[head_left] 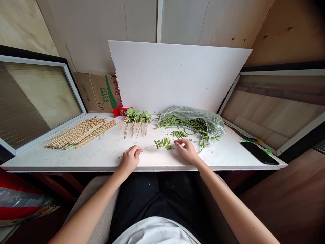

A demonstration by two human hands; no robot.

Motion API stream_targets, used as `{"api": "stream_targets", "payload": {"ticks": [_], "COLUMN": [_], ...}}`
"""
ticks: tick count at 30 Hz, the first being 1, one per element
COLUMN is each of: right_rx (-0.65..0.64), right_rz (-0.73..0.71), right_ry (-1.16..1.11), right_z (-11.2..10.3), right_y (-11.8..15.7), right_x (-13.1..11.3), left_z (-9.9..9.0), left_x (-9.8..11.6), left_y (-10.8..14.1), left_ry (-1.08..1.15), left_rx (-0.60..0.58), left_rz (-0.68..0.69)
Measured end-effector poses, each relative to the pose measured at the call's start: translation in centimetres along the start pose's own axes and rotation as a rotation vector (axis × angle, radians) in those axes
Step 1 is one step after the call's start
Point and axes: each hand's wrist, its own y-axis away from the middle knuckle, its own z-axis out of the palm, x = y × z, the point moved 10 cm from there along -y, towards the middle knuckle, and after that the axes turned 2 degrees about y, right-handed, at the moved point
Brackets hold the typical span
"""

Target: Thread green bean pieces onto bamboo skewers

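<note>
Green-bean skewer [163, 143] looks light but snappable, best held by the bare stick [148, 147] my left hand [130, 158] pinches; whether my right hand [188, 151] grips anything, I can't tell.

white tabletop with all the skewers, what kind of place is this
Probably a small food stall or snack prep corner: loose bamboo skewers, bundles of skewered green beans and a plastic bag of long beans share one tabletop.

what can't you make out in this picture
All in the head view:
- whether the right hand grips the threaded skewer: too small
- how many sticks are in the loose pile: they overlap
- the cardboard box's right end: behind the white board
- the left glazed panel's outer side: cut off by the left edge
</note>
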Motion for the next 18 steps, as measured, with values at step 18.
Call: {"api": "stream_targets", "payload": {"ticks": [18], "right_rx": [0.005], "right_rz": [-0.178], "right_ry": [0.332], "right_z": [0.6], "right_y": [0.3], "right_x": [-1.4], "left_z": [0.0], "left_x": [-0.2], "left_y": [-0.1], "left_ry": [-0.005], "left_rx": [-0.006], "left_rz": [-0.023]}}
